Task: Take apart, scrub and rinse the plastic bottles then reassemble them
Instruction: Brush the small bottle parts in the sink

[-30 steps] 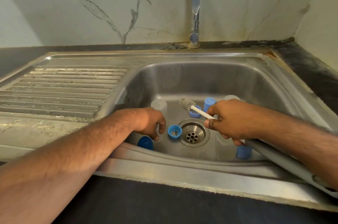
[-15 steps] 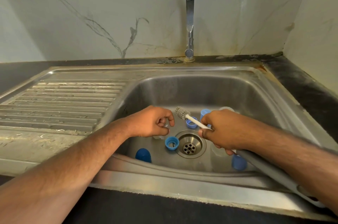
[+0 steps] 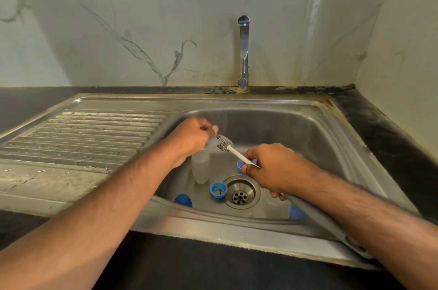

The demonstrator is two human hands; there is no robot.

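Over the basin of the stainless steel sink (image 3: pixel 336 138), head view: no readable brands, labels or writing anywhere. Left hand (image 3: pixel 192 137) has fingers curled round the neck of a translucent plastic bottle (image 3: pixel 201 166), which hangs upright above the basin floor, body blurred. Right hand (image 3: pixel 272 167) grips the white stem of a bottle brush (image 3: pixel 233 150); its grey bristled head sits just beside the bottle mouth, touching or nearly so, cannot tell which. Grey brush handle runs back under the right wrist over the near rim. Blue ring-shaped screw collar (image 3: pixel 218 190) lies flat just left of the round perforated drain (image 3: pixel 240 192). Blue domed cap (image 3: pixel 183 199) near-left in the basin, another blue cap (image 3: pixel 296 212) near-right, a blue piece (image 3: pixel 240 164) partly hidden behind the right hand. Ribbed drainboard (image 3: pixel 78 133) on the left, chrome tap (image 3: pixel 243 52) at the far rim, veined marble-look wall (image 3: pixel 118 29), black countertop (image 3: pixel 391 138).

Versus half a second ago: the left hand has lifted the bottle off the floor and the brush head has moved to it.
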